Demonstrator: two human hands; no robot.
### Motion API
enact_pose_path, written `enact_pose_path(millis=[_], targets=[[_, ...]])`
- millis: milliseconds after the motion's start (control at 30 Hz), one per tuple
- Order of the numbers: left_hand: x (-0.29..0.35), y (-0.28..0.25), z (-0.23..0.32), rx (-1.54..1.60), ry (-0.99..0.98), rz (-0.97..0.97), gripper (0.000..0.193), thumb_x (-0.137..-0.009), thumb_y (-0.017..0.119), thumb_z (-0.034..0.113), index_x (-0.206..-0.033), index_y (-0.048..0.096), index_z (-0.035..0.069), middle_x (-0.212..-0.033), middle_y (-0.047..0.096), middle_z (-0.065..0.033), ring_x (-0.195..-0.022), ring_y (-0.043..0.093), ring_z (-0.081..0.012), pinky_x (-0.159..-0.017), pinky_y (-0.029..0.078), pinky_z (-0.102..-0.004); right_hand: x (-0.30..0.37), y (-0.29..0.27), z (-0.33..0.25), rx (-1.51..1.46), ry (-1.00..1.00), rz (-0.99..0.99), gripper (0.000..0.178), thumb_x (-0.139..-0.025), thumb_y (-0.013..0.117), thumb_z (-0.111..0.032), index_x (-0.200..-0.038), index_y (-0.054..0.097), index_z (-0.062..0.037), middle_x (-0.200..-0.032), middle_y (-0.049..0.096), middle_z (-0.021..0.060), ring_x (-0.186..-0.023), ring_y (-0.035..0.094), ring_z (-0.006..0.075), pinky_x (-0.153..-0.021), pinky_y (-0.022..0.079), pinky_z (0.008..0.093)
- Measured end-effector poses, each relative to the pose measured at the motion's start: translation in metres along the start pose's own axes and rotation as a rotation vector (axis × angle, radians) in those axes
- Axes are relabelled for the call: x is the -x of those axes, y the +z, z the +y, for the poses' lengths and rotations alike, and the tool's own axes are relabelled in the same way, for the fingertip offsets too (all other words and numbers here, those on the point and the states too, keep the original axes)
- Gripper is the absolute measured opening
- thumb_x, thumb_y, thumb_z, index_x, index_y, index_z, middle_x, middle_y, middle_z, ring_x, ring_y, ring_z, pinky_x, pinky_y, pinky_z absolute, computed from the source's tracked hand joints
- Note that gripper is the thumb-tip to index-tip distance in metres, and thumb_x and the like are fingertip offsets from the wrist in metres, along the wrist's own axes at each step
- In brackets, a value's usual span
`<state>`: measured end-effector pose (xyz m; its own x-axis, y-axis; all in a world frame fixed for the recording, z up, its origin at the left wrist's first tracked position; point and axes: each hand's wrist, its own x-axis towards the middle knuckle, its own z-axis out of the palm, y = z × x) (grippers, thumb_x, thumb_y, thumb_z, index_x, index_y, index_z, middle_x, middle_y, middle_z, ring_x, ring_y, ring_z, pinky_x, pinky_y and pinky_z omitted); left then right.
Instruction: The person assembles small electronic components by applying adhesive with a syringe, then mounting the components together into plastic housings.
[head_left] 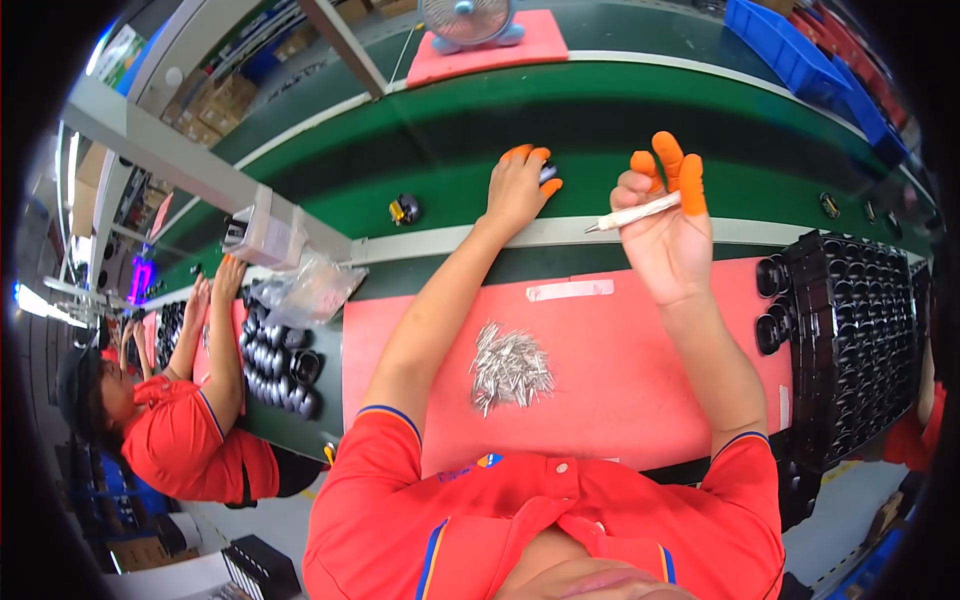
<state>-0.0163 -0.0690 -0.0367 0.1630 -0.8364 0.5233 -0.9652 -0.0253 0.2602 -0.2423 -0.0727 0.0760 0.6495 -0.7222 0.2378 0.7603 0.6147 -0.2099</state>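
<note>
My left hand (515, 193), with orange finger cots, reaches over the green conveyor belt. Its fingers are closed around a small dark part with a pale bluish face (547, 173), mostly hidden by the hand. To the right, my raised right hand (668, 235) grips a white pen-shaped tool (640, 212), its thin metal tip pointing left. Orange cots cover several of its fingertips too. Between my forearms, a pile of thin silver metal pins (510, 368) lies on the pink mat (610, 380).
Stacked black trays of dark rounded parts (850, 340) stand at right. A dark part with yellow (405, 209) sits on the belt. Leftward are a clear plastic bag (310, 287), dark rounded housings (275, 350) and a co-worker (190, 440). A fan (465, 20) and blue bins (790, 55) stand beyond.
</note>
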Motion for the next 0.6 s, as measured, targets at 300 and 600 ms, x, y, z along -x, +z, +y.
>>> enact_pose_path(millis=[300, 600], targets=[[0.006, -0.081, 0.072, 0.854, 0.078, 0.091, 0.02, -0.091, 0.059, 0.017, -0.089, 0.069, -0.001, -0.081, 0.067, -0.0125, -0.074, 0.064, -0.0253, -0.068, 0.049, -0.0334, 0.004, 0.011, 0.001, 0.046, -0.018, 0.004, 0.038, -0.097, 0.056, -0.034, -0.123, 0.061, -0.0081, -0.095, 0.063, 0.0061, -0.075, 0.046, 0.0118, -0.069, 0.042, 0.0256], [0.041, -0.129, 0.111, 1.13, -0.12, -0.314, 0.018, -0.092, 0.059, 0.014, -0.093, 0.063, -0.003, -0.084, 0.065, -0.0098, -0.081, 0.063, -0.0161, -0.075, 0.049, -0.0305, 0.015, 0.016, 0.012, 0.207, 0.024, 0.06, 0.042, -0.099, 0.052, -0.036, -0.123, 0.06, -0.0037, -0.085, 0.06, 0.0002, -0.068, 0.043, 0.0086, -0.062, 0.037, 0.0233]])
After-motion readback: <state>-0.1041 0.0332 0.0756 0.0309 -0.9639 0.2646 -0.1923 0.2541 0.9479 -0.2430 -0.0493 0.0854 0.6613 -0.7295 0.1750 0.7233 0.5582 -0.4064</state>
